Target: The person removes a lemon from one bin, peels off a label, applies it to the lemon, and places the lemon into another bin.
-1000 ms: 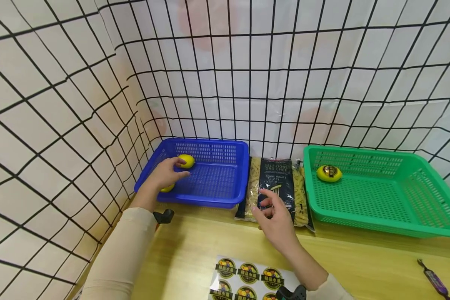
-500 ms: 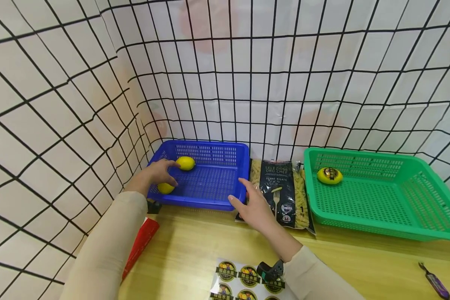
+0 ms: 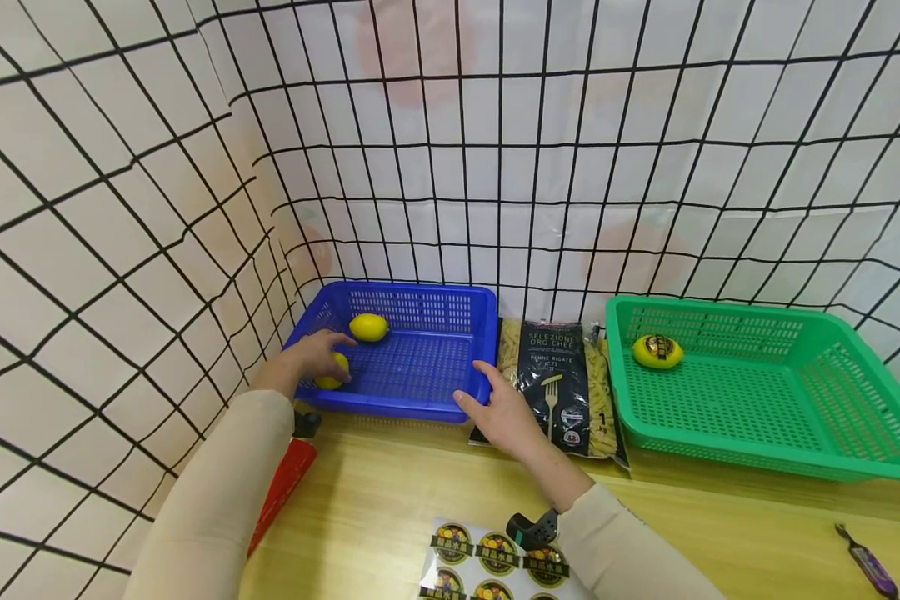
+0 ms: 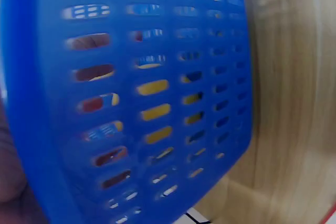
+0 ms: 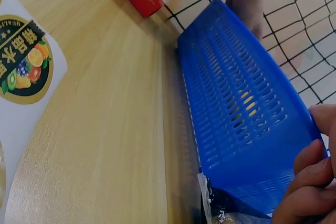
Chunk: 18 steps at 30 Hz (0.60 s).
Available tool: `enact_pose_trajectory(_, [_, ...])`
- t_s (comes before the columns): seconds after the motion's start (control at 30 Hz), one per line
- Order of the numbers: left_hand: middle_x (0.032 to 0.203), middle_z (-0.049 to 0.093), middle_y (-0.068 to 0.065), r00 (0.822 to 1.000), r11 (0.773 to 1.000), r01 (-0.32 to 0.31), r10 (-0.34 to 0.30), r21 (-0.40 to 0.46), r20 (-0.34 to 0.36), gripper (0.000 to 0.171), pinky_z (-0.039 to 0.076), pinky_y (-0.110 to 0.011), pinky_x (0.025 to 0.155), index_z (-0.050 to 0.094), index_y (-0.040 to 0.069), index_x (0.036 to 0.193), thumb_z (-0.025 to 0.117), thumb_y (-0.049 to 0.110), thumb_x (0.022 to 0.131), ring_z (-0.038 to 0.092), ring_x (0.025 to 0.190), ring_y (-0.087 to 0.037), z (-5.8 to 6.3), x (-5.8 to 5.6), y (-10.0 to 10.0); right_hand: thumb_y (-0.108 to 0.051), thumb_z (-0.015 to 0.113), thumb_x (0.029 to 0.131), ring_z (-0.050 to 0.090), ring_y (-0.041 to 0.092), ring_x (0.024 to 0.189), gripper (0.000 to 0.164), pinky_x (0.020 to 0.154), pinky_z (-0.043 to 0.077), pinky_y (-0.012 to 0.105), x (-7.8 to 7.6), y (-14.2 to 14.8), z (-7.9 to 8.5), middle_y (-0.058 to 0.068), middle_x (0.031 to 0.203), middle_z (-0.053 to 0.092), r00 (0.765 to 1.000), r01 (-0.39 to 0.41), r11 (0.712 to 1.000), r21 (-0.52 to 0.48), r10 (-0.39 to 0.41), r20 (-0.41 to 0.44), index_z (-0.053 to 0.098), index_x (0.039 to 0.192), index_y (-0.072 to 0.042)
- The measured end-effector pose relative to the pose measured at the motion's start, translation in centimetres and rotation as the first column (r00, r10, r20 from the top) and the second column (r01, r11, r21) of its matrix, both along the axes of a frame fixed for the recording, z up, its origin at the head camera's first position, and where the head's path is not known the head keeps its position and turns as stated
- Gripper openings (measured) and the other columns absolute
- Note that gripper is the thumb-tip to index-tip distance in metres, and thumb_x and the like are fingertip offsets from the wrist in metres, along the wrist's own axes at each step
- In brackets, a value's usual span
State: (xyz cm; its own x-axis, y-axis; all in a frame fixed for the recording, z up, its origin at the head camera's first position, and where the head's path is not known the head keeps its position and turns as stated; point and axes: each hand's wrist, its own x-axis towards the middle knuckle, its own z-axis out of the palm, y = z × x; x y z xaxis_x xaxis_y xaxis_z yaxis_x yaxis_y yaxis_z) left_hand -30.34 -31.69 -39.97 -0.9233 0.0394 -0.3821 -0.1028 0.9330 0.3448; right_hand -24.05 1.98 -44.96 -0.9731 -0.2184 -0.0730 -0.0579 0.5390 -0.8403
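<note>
In the head view my left hand reaches into the blue basket at its left end. Its fingers curl round a lemon by the near left corner, partly covering it. Through the basket wall's slots in the left wrist view, yellow shows. A second lemon lies farther back in the same basket. My right hand holds the basket's front right corner, thumb and index finger at the rim; in the right wrist view its other fingers bend beside the outer wall.
A penne bag lies between the blue basket and a green basket, which contains a lemon with a black-and-gold sticker. A sticker sheet, red object and purple-handled tool lie on the table. Black wire grids stand behind and left.
My left hand moved from near the back lemon to the near left one and curled its fingers round it. My right hand moved left from above the pasta bag to the blue basket's corner.
</note>
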Motion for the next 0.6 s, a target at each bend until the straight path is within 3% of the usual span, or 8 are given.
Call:
enact_pose_trajectory(0.1, [0.166, 0.022, -0.023, 1.000, 1.000, -0.001, 0.001, 0.004, -0.004, 0.066, 0.028, -0.075, 0.115, 0.049, 0.018, 0.151, 0.076, 0.023, 0.091, 0.024, 0.149, -0.054, -0.1, 0.2, -0.1, -0.048, 0.067, 0.097, 0.068, 0.021, 0.092, 0.072, 0.070, 0.056, 0.033, 0.0, 0.0, 0.0, 0.018, 0.130, 0.068, 1.000, 0.006, 1.000, -0.001, -0.006, 0.010, 0.038, 0.158, -0.024])
enact_pose_trajectory(0.27, [0.166, 0.022, -0.025, 1.000, 0.999, 0.001, 0.000, 0.038, -0.026, 0.067, 0.027, -0.073, 0.117, 0.050, 0.015, 0.151, 0.077, 0.024, 0.091, 0.023, 0.150, -0.052, -0.5, 0.4, -0.3, -0.048, 0.065, 0.097, 0.070, 0.023, 0.097, 0.070, 0.072, 0.058, 0.034, 0.1, 0.0, -0.1, 0.019, 0.134, 0.066, 1.000, 0.005, 1.000, -0.026, -0.005, 0.018, 0.037, 0.158, -0.026])
enact_pose_trajectory(0.43, [0.163, 0.032, -0.024, 0.998, 0.994, -0.003, 0.010, 0.113, -0.064, 0.063, 0.028, -0.069, 0.119, 0.052, 0.014, 0.148, 0.076, 0.026, 0.092, 0.029, 0.150, -0.049, -1.1, 0.6, -0.7, -0.048, 0.065, 0.097, 0.071, 0.022, 0.096, 0.071, 0.071, 0.058, 0.033, 0.0, 0.0, -0.4, 0.021, 0.140, 0.062, 1.000, 0.000, 0.999, -0.043, 0.000, 0.002, 0.037, 0.158, -0.025])
enact_pose_trajectory(0.6, [0.160, 0.040, -0.023, 0.996, 0.988, 0.002, 0.012, 0.155, -0.086, 0.060, 0.030, -0.068, 0.118, 0.054, 0.012, 0.147, 0.075, 0.025, 0.092, 0.035, 0.147, -0.047, -1.7, 0.6, -0.9, -0.046, 0.066, 0.098, 0.070, 0.019, 0.087, 0.071, 0.066, 0.057, 0.030, -0.1, 0.0, -0.6, 0.021, 0.134, 0.064, 1.000, -0.006, 0.998, -0.069, 0.006, 0.007, 0.036, 0.158, -0.024])
